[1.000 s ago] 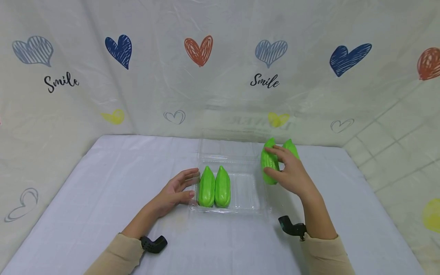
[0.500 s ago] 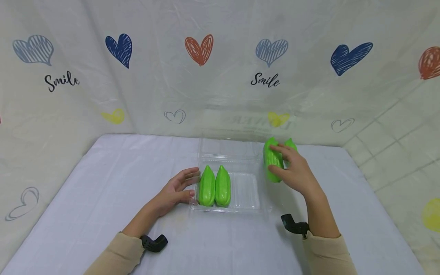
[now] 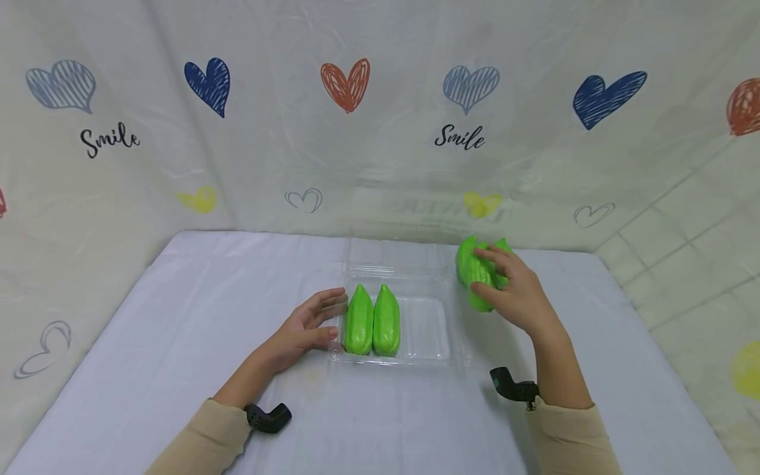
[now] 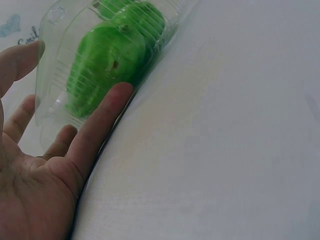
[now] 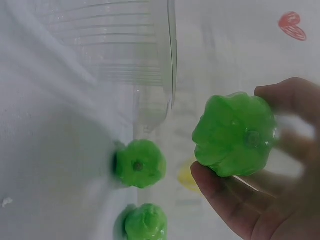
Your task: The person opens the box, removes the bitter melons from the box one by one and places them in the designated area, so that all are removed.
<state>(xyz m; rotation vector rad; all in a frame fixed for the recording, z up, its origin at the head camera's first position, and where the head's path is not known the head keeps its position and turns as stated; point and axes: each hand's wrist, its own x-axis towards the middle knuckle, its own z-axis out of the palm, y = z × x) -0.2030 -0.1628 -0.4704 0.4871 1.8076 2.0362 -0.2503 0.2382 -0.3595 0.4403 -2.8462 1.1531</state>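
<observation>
My right hand (image 3: 518,290) grips a ridged green bitter melon (image 3: 482,290) between thumb and fingers, right of a clear plastic clamshell box (image 3: 424,330). In the right wrist view, this bitter melon (image 5: 235,135) is raised off the table. Two more, a nearer bitter melon (image 5: 141,164) and another bitter melon (image 5: 147,222), rest on the table, partly hidden by the hand in the head view. Inside the box, a left bitter melon (image 3: 359,323) and a right bitter melon (image 3: 386,323) lie side by side. My left hand (image 3: 301,333) rests its extended fingers and thumb against the box's left side.
The box's clear lid (image 3: 392,256) lies folded back toward the wall. A white cloth covers the table (image 3: 380,422). Behind stands a pale wall sheet (image 3: 392,158) printed with hearts. Each wrist carries a black camera mount (image 3: 268,418).
My right hand has moved slightly right with its bitter melon, away from the box, and another melon now shows behind the held one. The left hand and box stay put.
</observation>
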